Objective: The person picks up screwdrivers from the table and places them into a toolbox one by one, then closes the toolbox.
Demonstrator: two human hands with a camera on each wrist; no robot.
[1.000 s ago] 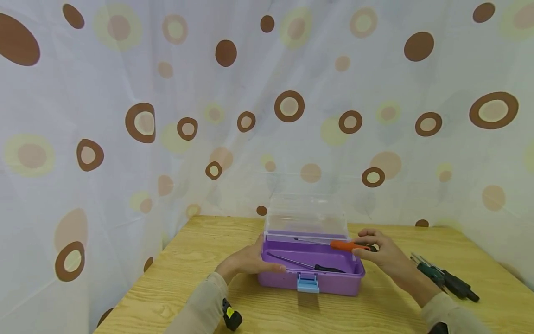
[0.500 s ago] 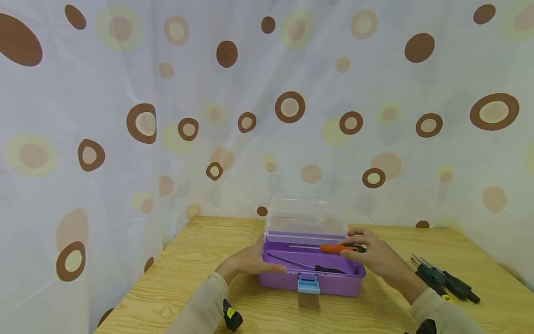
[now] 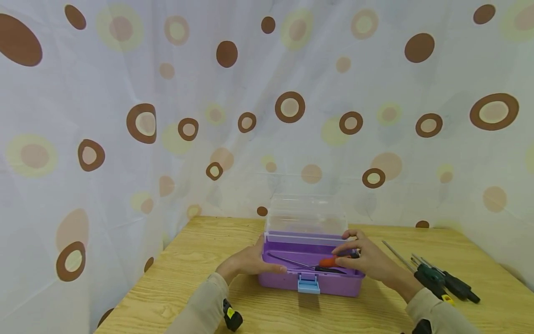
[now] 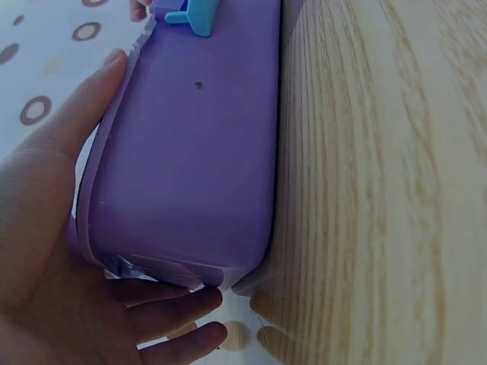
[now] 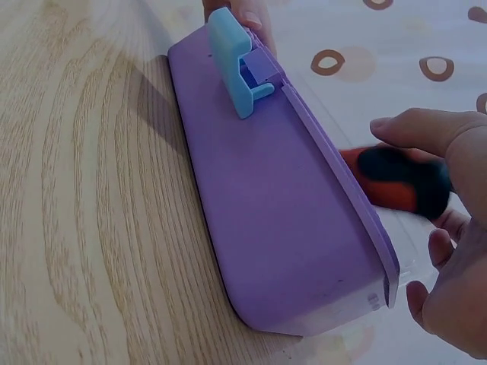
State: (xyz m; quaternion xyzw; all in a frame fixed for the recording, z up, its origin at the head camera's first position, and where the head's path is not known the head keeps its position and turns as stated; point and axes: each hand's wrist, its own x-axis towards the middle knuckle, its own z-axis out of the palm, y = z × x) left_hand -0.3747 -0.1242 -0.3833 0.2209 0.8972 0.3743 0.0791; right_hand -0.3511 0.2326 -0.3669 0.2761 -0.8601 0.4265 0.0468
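Note:
A purple toolbox (image 3: pixel 275 280) with a light-blue latch (image 3: pixel 308 284) stands with its clear lid (image 3: pixel 306 213) raised. My left hand (image 3: pixel 246 260) holds its left end, thumb along the front rim and fingers around the end wall. Inside lies a black-handled screwdriver (image 3: pixel 330 269). An orange-and-black screwdriver (image 3: pixel 327 262) slopes down into the box, overlapping the black one in the head view. My right hand (image 3: pixel 369 260) is over the box's right end, thumb and fingers spread around the orange handle. In the right wrist view that handle (image 5: pixel 396 182) is blurred, with the thumb apart from it.
Several dark-handled screwdrivers (image 3: pixel 444 280) lie on the wooden table (image 3: pixel 179 287) to the right, beside my right forearm. A dotted curtain (image 3: pixel 250 139) hangs behind the table and along its left side.
My right hand has carried the orange screwdriver left and down into the toolbox, and its fingers have spread from the handle. My left hand keeps its place on the box.

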